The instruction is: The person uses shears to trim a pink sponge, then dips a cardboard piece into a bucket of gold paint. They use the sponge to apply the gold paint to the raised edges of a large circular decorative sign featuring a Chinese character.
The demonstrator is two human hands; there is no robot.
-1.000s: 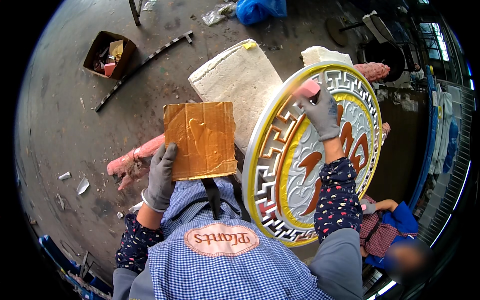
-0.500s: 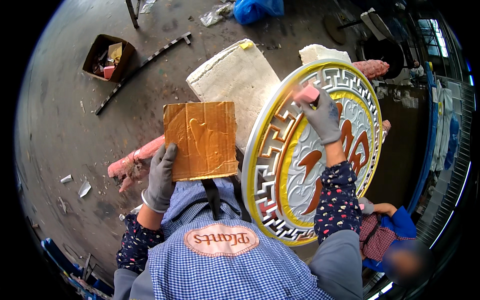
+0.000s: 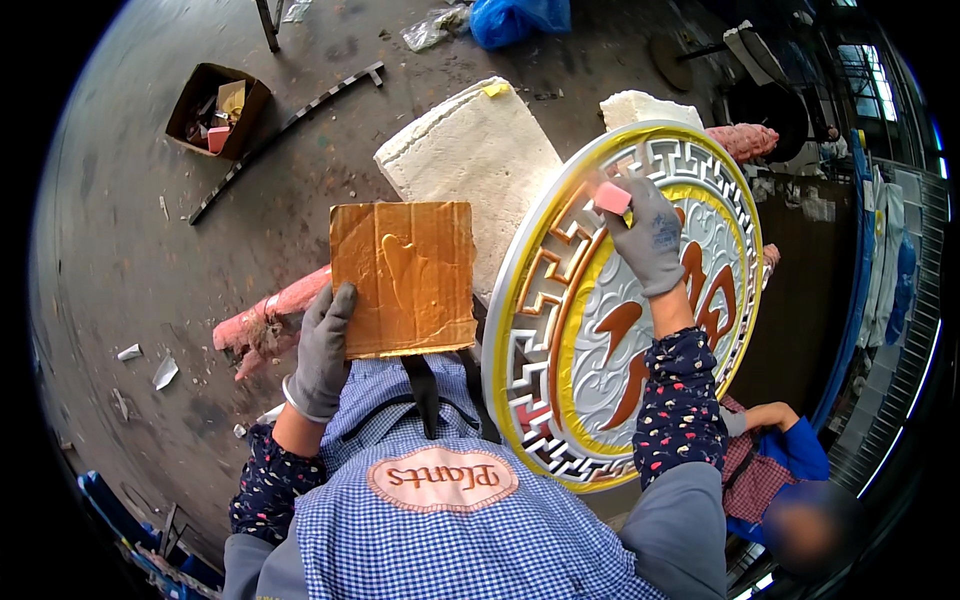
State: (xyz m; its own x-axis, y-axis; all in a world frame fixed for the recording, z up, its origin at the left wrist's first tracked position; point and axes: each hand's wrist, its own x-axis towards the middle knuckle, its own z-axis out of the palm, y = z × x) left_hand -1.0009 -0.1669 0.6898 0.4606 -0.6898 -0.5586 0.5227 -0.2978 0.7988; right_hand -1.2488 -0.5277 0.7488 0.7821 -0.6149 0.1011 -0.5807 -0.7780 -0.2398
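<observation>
My left hand [image 3: 323, 340], in a grey glove, grips the left edge of a square piece of cardboard [image 3: 430, 275] smeared with golden-brown paint. My right hand [image 3: 650, 235], also gloved, pinches a pink sponge block [image 3: 612, 198] at the upper left of a large round relief plaque [image 3: 617, 415]. Whether the sponge touches the surface I cannot tell. White key-pattern fretwork runs round the plaque's rim, partly coloured copper-brown at the left. Yellow bands edge the inner disc, which carries raised copper-brown shapes over grey scrollwork.
Pale foam slabs [image 3: 470, 165] and pink-wrapped supports [image 3: 280, 310] lie behind and beside the plaque. A cardboard box [image 3: 215, 110] of scraps and a dark metal bar [image 3: 290, 135] rest on the littered floor. At the lower right sits a co-worker [image 3: 765, 460]. A blue bag [image 3: 515, 20] lies far off.
My right hand has shifted slightly and turned the sponge, close to the same spot on the plaque's rim. The co-worker's hand has moved left, partly behind my sleeve. My left hand still holds the cardboard.
</observation>
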